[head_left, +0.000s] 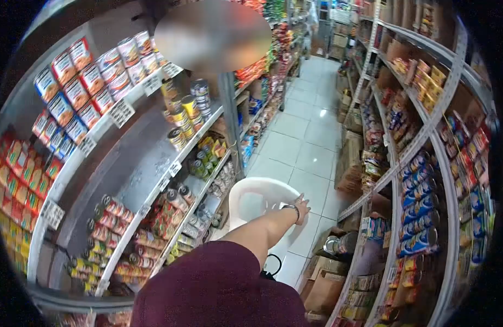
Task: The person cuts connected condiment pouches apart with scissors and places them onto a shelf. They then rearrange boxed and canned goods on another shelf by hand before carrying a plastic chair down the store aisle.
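Observation:
A white plastic chair (242, 194) stands on the aisle floor just ahead of me. My left hand (302, 210) reaches out from a maroon sleeve, with a dark band around the wrist. It is at the right-hand rim of the chair, and the fingers seem to be bent over that edge. Part of the chair is hidden behind my forearm. A black ring-shaped item (273, 265) shows beside the sleeve. My right hand is out of the picture.
Left shelves hold stacked cans (77, 92), yellow-labelled cans (180, 121) and red packs (22, 163). Right racks (426, 131) carry blue cans (419, 204). Cardboard boxes (323, 286) line the floor at right. A tiled aisle (295, 126) runs ahead between a metal post (228, 109) and the racks.

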{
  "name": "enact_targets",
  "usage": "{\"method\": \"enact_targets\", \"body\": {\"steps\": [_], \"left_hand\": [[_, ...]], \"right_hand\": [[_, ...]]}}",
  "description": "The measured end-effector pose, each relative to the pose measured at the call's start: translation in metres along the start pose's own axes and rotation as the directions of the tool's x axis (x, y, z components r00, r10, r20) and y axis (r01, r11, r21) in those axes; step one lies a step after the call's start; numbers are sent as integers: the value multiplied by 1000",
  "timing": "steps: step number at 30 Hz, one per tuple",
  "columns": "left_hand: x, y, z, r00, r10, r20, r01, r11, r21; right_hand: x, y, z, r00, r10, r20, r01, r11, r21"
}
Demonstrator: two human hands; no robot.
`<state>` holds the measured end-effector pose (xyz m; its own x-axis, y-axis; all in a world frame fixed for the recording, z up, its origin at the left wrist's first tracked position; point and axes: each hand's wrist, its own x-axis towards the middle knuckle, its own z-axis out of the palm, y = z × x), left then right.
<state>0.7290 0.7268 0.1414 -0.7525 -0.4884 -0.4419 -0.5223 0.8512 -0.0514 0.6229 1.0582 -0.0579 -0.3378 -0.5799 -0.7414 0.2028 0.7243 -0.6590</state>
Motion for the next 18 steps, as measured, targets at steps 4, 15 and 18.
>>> {"method": "enact_targets", "body": {"steps": [4,15,18], "left_hand": [[13,32,25,977,114,181,-96,990,-107],[-160,15,101,938,-177,299,308,822,-478],[-204,15,134,896,-290,336,434,729,-529]], "right_hand": [[23,-39,3,983,-35,182,66,983,-171],[52,-92,88,821,64,567,319,772,-549],[49,-87,112,782,105,614,379,701,-603]]}}
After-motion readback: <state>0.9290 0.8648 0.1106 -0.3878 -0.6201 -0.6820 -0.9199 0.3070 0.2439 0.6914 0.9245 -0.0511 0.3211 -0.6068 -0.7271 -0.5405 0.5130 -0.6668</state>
